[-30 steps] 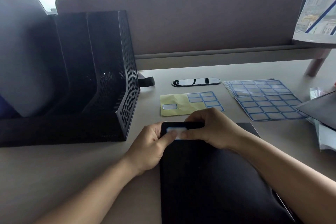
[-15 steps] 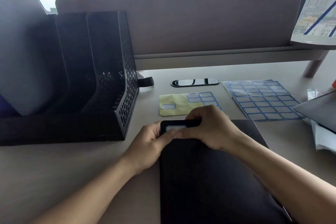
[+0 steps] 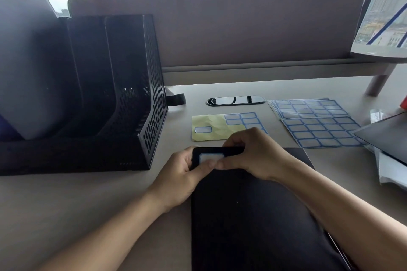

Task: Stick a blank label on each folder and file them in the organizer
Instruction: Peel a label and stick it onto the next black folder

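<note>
Now I press the blank label [image 3: 211, 158] onto the top left corner of the black folder [image 3: 253, 215] lying flat on the desk [image 3: 66, 204], left hand [image 3: 182, 179] gripping the folder's edge with thumb on the label, right hand [image 3: 253, 156] curled, fingertips pinning it; next, I judge, comes lifting the folder into the organizer [image 3: 123, 94].

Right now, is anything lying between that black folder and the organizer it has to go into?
Nothing visible does. The desk between the folder and the organizer is bare, and its right-hand slots look open. Both hands, left and right, press the label.
</note>
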